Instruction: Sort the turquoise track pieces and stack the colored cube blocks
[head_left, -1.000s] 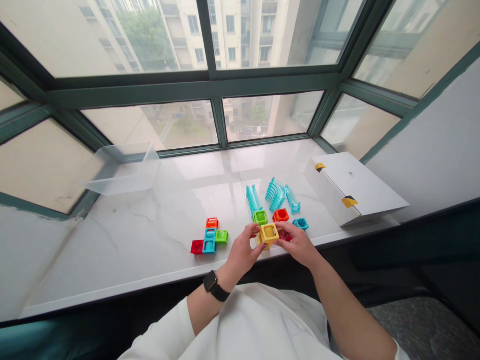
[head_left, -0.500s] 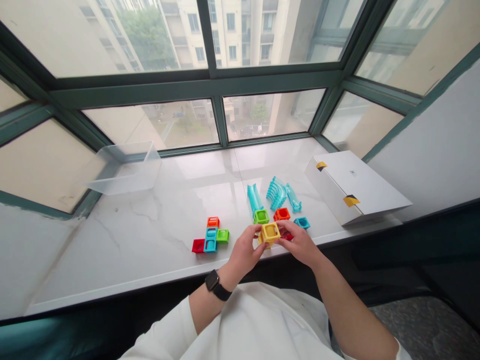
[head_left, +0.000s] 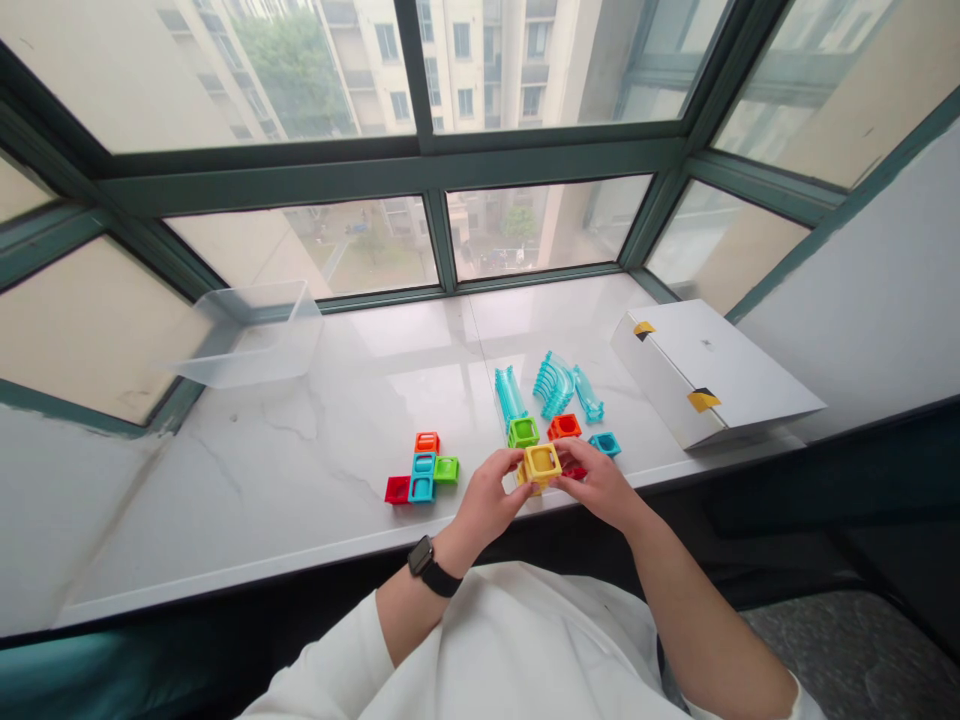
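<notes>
Between my two hands is a yellow hollow cube block, held near the counter's front edge. My left hand pinches it from the left, and my right hand grips its right side. More yellow shows just below it, partly hidden by my fingers. A red block is mostly covered by my right hand. Right behind the yellow block sit a green block and an orange-red block. A blue block lies beyond my right fingers.
Left of my hands, joined blocks lie flat, among them a blue block, a red block and a green block. Teal track pieces lie behind. A clear plastic bin stands back left, a white box at right.
</notes>
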